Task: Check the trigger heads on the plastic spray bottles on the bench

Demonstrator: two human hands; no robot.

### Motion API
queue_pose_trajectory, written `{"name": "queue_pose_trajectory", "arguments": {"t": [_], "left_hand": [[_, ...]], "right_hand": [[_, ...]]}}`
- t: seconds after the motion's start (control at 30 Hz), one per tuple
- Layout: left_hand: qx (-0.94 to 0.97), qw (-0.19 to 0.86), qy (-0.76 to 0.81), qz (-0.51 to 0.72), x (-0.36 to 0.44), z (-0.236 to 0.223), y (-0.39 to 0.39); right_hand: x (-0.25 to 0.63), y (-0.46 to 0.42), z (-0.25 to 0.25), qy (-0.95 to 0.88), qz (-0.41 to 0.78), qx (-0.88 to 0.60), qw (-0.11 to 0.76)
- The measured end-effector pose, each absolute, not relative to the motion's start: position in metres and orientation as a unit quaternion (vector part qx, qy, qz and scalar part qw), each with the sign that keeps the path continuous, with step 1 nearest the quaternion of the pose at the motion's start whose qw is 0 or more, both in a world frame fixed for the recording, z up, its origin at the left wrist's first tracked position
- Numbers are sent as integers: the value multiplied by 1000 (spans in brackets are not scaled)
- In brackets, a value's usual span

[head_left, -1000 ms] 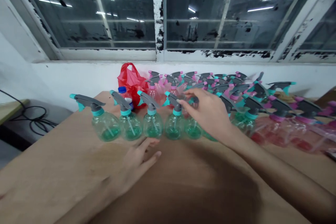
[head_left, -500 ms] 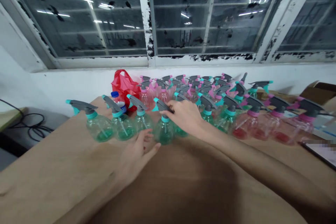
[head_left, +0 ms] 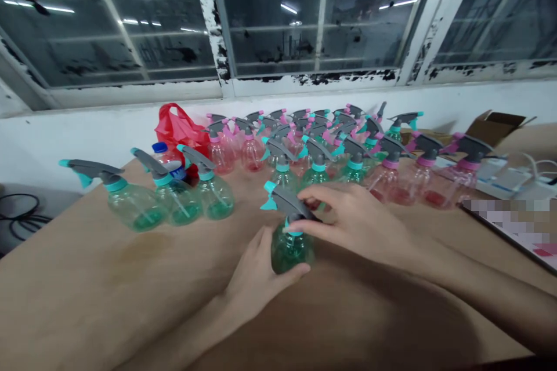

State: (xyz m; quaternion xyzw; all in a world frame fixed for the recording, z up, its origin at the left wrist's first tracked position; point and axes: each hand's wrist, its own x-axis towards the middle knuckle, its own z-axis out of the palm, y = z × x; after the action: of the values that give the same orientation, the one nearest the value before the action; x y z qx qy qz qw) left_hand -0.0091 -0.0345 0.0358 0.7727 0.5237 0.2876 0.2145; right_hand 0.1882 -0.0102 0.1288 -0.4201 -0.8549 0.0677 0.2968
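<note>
A green spray bottle [head_left: 293, 249] with a grey and turquoise trigger head stands close in front of me, slightly tilted. My left hand [head_left: 256, 275] wraps round the lower body from the left, thumb across the front. With thumb and fingers, my right hand [head_left: 365, 223] grips the grey head and collar from the right. Three more green spray bottles stand in a row to the left, the nearest of them [head_left: 215, 200] holding some green liquid. Behind my right hand, other turquoise-topped bottles [head_left: 317, 174] are partly hidden.
Pink spray bottles [head_left: 385, 177] stand to the right, and several more crowd the back by the wall. A red plastic bag [head_left: 178, 127] and a blue-capped bottle [head_left: 161, 151] sit back left. At right are a cardboard box [head_left: 494, 127] and a dark-edged flat item [head_left: 509, 237].
The green spray bottle has come out of the row towards me. My left hand has closed round its body, and my right hand has shifted its hold on the head. The view has moved slightly.
</note>
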Motion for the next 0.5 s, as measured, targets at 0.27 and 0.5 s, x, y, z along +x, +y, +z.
{"name": "queue_pose_trajectory", "arguments": {"t": [0.27,0.5], "left_hand": [[810,271,400,331,20,25,-25],[816,285,380,329,20,18,-20]], "right_hand": [[205,-7,89,-802,259,-358,402],[193,1,69,-748,342,-302,482]]}}
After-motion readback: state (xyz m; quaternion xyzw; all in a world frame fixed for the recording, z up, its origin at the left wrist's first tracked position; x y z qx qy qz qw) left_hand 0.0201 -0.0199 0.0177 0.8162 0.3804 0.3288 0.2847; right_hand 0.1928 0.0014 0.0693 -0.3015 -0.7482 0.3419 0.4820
